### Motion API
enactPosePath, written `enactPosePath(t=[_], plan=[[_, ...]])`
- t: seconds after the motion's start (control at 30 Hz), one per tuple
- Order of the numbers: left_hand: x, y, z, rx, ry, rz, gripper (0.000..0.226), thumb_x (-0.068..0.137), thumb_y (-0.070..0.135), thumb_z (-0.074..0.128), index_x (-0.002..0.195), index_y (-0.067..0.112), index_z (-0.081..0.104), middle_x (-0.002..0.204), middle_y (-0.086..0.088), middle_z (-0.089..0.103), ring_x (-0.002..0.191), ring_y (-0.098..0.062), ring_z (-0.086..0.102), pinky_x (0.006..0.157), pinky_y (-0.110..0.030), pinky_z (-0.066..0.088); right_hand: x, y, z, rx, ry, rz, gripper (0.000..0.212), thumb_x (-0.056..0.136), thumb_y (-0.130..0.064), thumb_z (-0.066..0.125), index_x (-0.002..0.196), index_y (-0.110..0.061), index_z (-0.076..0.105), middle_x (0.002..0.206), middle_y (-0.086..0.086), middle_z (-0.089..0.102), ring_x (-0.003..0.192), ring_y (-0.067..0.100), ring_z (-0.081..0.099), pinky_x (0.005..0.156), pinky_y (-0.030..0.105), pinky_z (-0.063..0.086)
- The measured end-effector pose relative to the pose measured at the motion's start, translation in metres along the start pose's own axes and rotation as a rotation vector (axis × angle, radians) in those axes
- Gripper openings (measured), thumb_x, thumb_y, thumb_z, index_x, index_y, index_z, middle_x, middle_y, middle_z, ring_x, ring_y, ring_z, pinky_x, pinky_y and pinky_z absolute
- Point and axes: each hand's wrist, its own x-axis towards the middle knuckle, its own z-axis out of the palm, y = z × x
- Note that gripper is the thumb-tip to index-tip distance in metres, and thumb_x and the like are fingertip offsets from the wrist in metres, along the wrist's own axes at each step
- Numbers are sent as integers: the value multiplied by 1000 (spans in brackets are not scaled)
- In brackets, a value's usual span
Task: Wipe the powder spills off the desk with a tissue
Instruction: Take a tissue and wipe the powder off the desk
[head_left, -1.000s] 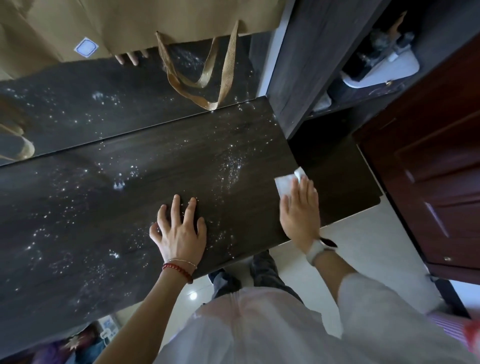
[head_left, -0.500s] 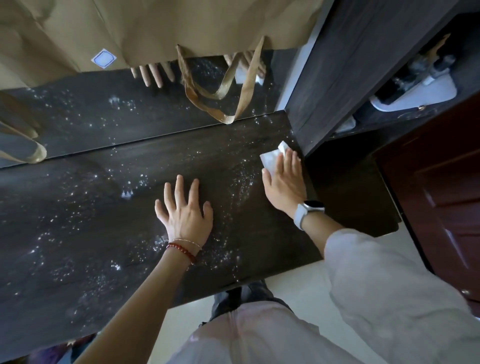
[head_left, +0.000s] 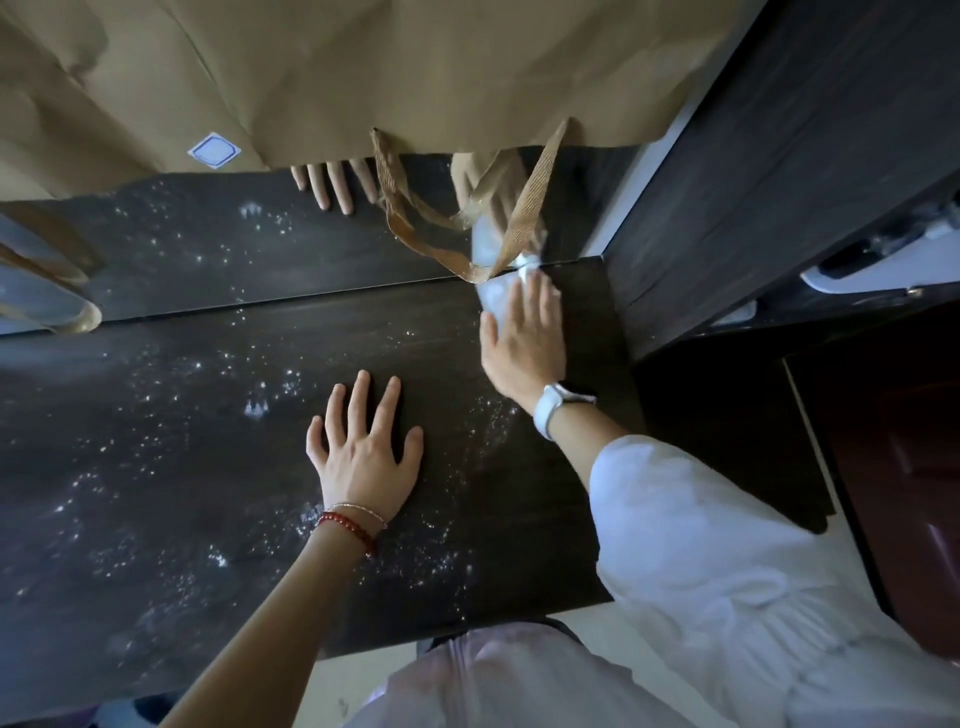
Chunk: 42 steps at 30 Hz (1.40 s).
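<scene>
No containers in view, just a dark wood-grain tabletop (head_left: 171, 415) dusted with white powder specks (head_left: 260, 402). The right hand (head_left: 524, 338) presses a crumpled white tissue (head_left: 493, 296) flat-fingered at the far edge, right against the mirror (head_left: 208, 244), under a tan webbing strap (head_left: 535, 202). The left hand (head_left: 363, 457) rests splayed. Since a second ago the tissue has slid up from the near right edge.
</scene>
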Motion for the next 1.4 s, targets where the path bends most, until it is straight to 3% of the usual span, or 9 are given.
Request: enactPosePath(t=[0.07, 0.13, 0.33, 0.43, 0.67, 1.0, 1.17, 1.27, 1.4], plan=[[1, 0, -1, 6, -8, 1, 56, 88, 44, 46, 140, 36, 26, 154, 1, 16, 142, -22, 5, 112, -45, 3, -12, -9, 5, -33, -80, -218, 59, 96, -33, 30, 141, 2, 18, 153, 22, 13, 143, 31, 9, 117, 39, 0], [2, 0, -2, 17, -21, 5, 56, 88, 46, 45, 140, 36, 25, 154, 2, 16, 142, -21, 4, 112, -45, 3, -18, 1, 3, -57, -107, -287, 58, 96, -33, 29, 142, 1, 18, 154, 20, 14, 143, 29, 9, 117, 37, 0], [-1, -1, -4, 38, -20, 14, 56, 88, 47, 43, 140, 35, 25, 154, 1, 16, 142, -21, 5, 112, -44, 4, 2, 53, -25, -171, -33, 70, 64, 95, -35, 34, 139, 8, 18, 152, 23, 16, 139, 34, 17, 115, 39, 17], [-1, 1, -3, 36, -15, 5, 56, 88, 46, 44, 140, 35, 25, 155, 1, 16, 142, -22, 5, 112, -45, 4, 11, 37, -28, -159, -1, 136, 63, 92, -36, 38, 133, 11, 29, 146, 20, 27, 127, 34, 31, 102, 40, 33], [-2, 1, -2, 31, -17, 0, 56, 89, 46, 43, 140, 35, 24, 155, 1, 15, 142, -22, 4, 112, -45, 3, -15, 43, -26, -189, -62, 197, 70, 92, -42, 37, 132, 14, 27, 145, 29, 25, 128, 37, 30, 103, 43, 37], [-1, 2, 1, 39, -1, -7, 56, 88, 46, 43, 140, 37, 24, 155, 2, 16, 142, -22, 5, 112, -45, 3, 19, 25, -21, -103, -17, 128, 61, 94, -36, 29, 135, 10, 28, 148, 25, 23, 136, 33, 20, 116, 45, 12], [-1, -2, -1, 47, -3, 10, 56, 88, 48, 43, 140, 37, 24, 155, 2, 16, 142, -21, 6, 112, -44, 4, 0, -30, 0, 3, -62, -176, 50, 93, -32, 34, 130, 3, 37, 140, 21, 37, 133, 34, 27, 114, 44, 14], [0, -4, -1, 59, -12, 12, 56, 88, 51, 39, 140, 39, 21, 155, 4, 13, 142, -20, 3, 112, -42, 2, 0, -18, -5, 32, -91, -284, 46, 95, -25, 32, 133, 2, 35, 143, 21, 35, 136, 32, 25, 116, 41, 15], [-1, -4, 2, 49, -1, 18, 57, 88, 51, 40, 140, 38, 23, 155, 3, 15, 142, -21, 5, 112, -43, 4, 8, 48, -16, -87, -55, -99, 50, 98, -22, 25, 141, 3, 20, 152, 22, 17, 142, 30, 13, 117, 41, 4]])
